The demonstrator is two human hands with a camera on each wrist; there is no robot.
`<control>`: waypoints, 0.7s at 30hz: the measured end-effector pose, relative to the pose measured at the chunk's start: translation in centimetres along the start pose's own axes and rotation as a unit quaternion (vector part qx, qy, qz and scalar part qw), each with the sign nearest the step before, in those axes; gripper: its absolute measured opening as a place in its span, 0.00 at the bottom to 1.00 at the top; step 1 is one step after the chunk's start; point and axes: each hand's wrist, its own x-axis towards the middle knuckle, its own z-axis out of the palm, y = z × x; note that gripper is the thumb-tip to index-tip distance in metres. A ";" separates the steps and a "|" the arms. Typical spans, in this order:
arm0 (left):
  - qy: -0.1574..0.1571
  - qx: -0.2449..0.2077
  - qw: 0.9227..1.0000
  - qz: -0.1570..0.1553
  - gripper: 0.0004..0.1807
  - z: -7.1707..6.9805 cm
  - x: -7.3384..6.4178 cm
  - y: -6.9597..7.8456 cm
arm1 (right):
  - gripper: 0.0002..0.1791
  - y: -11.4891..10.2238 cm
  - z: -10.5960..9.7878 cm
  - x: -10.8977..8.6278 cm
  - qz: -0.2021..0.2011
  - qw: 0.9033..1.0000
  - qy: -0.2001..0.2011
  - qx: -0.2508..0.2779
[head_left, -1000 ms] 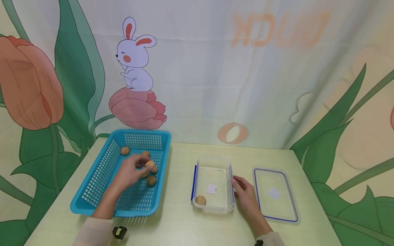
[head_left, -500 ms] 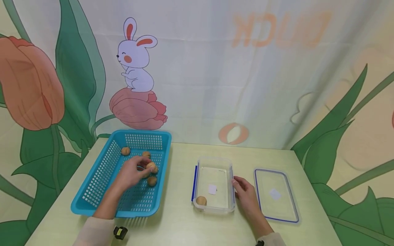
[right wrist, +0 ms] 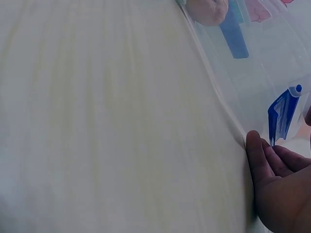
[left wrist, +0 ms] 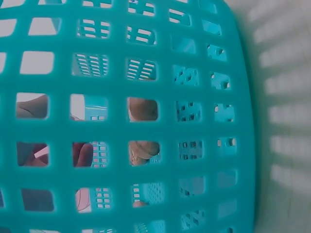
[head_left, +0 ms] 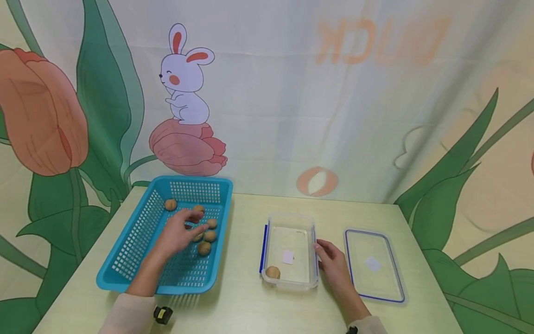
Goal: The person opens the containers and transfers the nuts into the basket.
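Note:
In the head view, my left hand (head_left: pixel 177 234) hovers inside the blue plastic basket (head_left: pixel 225 218), thumb and fingers apart with nothing between them. Right by its fingertips lie several walnuts, one of them a walnut (head_left: pixel 212 223) just past the thumb. Another walnut (head_left: pixel 170 204) sits alone in the far left corner. My right hand (head_left: pixel 333 264) holds the right side of a clear food container (head_left: pixel 292 283), its fingers by the blue latch (right wrist: pixel 284 114) in the right wrist view. Inside the container, a single walnut (head_left: pixel 273 272) rests in the near left corner beside a white paper square (head_left: pixel 288 257).
A clear lid (head_left: pixel 390 278) with a blue seal lies flat to the right of the container. Behind the pale table (head_left: pixel 246 260) hangs a printed curtain (head_left: pixel 267 116). The basket wall (left wrist: pixel 116 131) fills most of the left wrist view.
My left hand has lowered the walnut it pinched and let it go; that walnut now lies in the basket and the fingers have parted. The right hand has stayed at the container.

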 end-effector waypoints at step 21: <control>-0.063 0.067 0.991 0.100 0.27 2.8 -1.0 10.7 | 0.30 -0.1 0.2 -0.1 0.003 1.000 0.001 0.003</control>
